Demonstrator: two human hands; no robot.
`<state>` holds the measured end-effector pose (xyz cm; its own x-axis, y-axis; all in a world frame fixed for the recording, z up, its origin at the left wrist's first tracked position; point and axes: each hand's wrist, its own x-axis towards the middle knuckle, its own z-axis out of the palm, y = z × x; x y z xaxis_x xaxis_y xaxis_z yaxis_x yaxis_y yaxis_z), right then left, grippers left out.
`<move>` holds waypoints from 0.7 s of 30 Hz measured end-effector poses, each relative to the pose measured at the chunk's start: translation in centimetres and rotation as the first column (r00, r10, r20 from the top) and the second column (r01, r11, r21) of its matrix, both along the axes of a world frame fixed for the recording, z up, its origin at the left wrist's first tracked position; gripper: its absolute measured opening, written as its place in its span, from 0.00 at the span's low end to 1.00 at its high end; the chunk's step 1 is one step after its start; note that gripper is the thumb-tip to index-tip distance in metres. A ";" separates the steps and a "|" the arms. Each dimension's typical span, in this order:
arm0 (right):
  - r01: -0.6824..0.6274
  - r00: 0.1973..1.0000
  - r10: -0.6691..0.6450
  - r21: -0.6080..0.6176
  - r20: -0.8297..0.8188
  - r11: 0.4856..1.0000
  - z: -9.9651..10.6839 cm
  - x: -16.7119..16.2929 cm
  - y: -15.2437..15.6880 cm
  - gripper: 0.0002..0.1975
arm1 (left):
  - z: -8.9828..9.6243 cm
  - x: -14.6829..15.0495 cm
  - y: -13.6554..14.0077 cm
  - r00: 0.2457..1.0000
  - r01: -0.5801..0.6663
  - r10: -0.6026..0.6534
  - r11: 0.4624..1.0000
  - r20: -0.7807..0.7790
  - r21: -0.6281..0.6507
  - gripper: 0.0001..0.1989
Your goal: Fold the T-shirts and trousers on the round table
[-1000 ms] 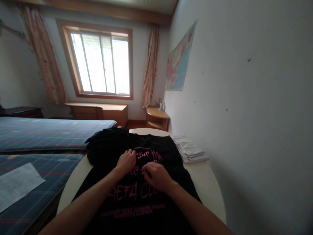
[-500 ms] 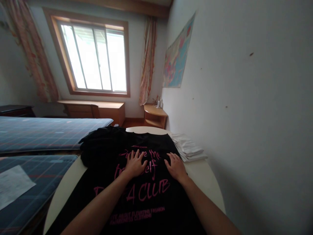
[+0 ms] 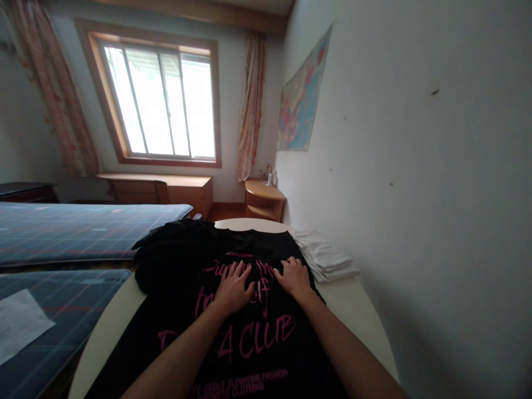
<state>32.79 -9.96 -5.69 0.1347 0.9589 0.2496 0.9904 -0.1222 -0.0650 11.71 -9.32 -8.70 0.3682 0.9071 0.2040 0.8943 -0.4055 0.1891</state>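
Note:
A black T-shirt [image 3: 266,332] with pink lettering lies spread over a round white table [image 3: 366,321]. Flat on the print, near its upper lines, rests my left hand [image 3: 235,285], fingers spread. My right hand [image 3: 294,276] lies on the shirt's upper right part, palm down with the fingers apart. Neither hand grips the cloth. Left of the shirt's top sits a heap of black clothing [image 3: 174,249]; where it meets the shirt is hard to make out. A stack of folded white cloth [image 3: 328,257] is at the table's right edge, beyond my right hand.
A white wall [image 3: 436,221] runs close along the right side. Two plaid mattresses [image 3: 91,230] stand to the left, the nearer one with a sheet of paper [image 3: 25,321] on it. Behind are a wooden desk [image 3: 187,191] and a corner shelf [image 3: 264,191] below the window.
My hands have come closer together on the shirt, the left shifting slightly right and the right slightly left. The view has tilted up a little.

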 end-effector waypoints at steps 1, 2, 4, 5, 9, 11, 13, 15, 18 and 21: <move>-0.003 1.000 0.003 -0.001 0.003 1.000 -0.1 -0.2 0.4 0.21 | 0.0 0.0 0.0 1.000 0.005 -0.005 1.000 0.001 -0.001 0.30; -0.005 1.000 0.005 0.001 0.006 1.000 -0.2 -0.3 0.7 0.19 | 0.0 0.0 0.0 1.000 0.007 -0.007 1.000 0.002 0.001 0.30; -0.022 1.000 0.022 0.000 0.011 1.000 -0.5 -0.4 1.4 0.19 | 0.0 0.0 0.0 1.000 0.009 -0.009 1.000 0.000 0.004 0.30; -0.039 0.999 0.039 -0.007 0.012 0.999 -0.6 -0.4 1.7 0.22 | 0.0 0.0 0.1 1.000 0.010 -0.010 1.000 0.000 0.006 0.30; -0.127 0.991 0.126 -0.028 -0.036 0.991 -0.5 -0.6 2.8 0.34 | -0.2 0.0 0.1 1.000 0.012 -0.012 1.000 0.008 0.028 0.29; -0.247 0.965 0.245 -0.016 -0.098 0.969 -0.4 -0.9 3.2 0.35 | -0.3 -0.1 0.1 1.000 0.014 -0.014 0.999 0.014 0.036 0.29; -0.354 0.925 0.351 0.003 -0.146 0.935 -0.4 -1.4 3.4 0.34 | -0.3 -0.1 0.1 1.000 0.013 -0.014 0.999 0.020 0.037 0.29; -0.343 0.930 0.341 0.013 -0.137 0.939 -0.4 -1.9 3.3 0.33 | -0.3 -0.1 0.1 1.000 0.013 -0.014 0.999 0.025 0.031 0.29; -0.196 0.979 0.196 0.015 -0.048 0.981 -0.3 -2.3 3.1 0.24 | -0.1 -0.1 0.1 0.999 0.021 -0.021 1.000 0.032 0.017 0.29; -0.142 0.990 0.142 0.027 -0.021 0.990 0.1 -2.2 3.0 0.15 | 0.2 -0.2 -0.1 0.999 0.027 -0.027 1.000 0.044 0.005 0.29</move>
<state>30.60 -6.96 -5.55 0.0033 0.9620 0.2729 0.9958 0.0218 -0.0886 11.54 -9.37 -8.52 0.3833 0.8959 0.2247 0.8737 -0.4306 0.2264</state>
